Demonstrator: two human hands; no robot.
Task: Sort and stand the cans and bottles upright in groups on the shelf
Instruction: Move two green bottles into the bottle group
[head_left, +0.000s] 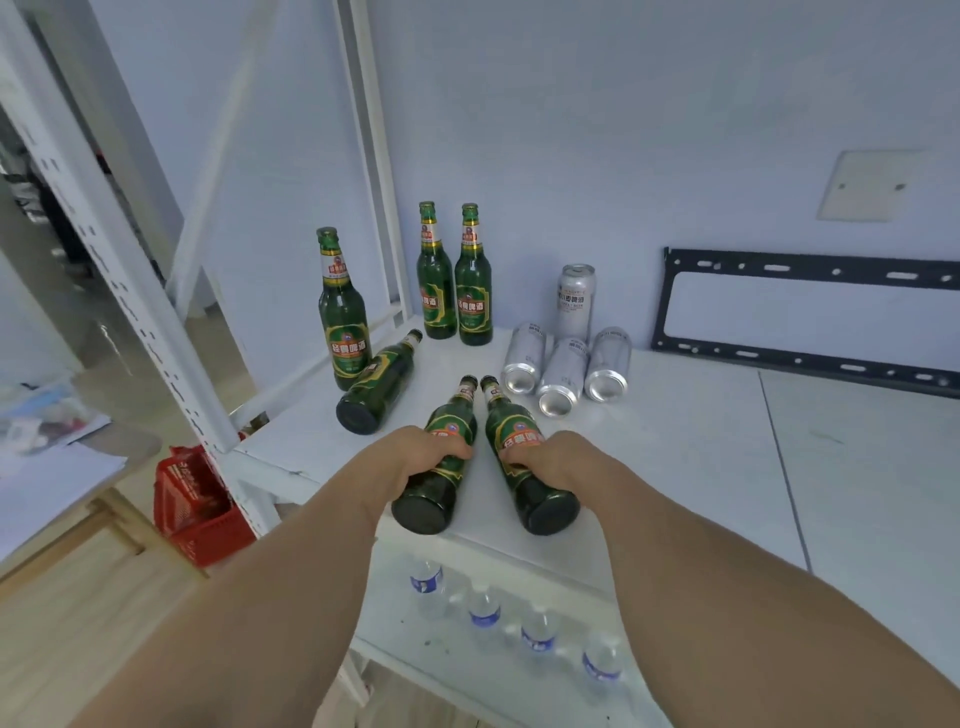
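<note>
Two green beer bottles lie side by side near the front of the white shelf (675, 441), necks pointing away. My left hand (415, 449) grips the left lying bottle (434, 488) round its label. My right hand (550, 457) grips the right lying bottle (540, 499) the same way. A third green bottle (376, 387) lies on its side further left. Three green bottles stand upright: one at the left (343, 317) and a pair at the back (436, 280) (474, 286). One silver can (575, 301) stands upright; three silver cans (522, 358) (562, 376) (608, 364) lie in front of it.
A black metal bracket (800, 312) leans on the wall at the back right. White shelf uprights (130, 270) rise at the left. Several water bottles (485, 610) stand on the lower shelf. A red basket (200, 506) sits on the floor at the left.
</note>
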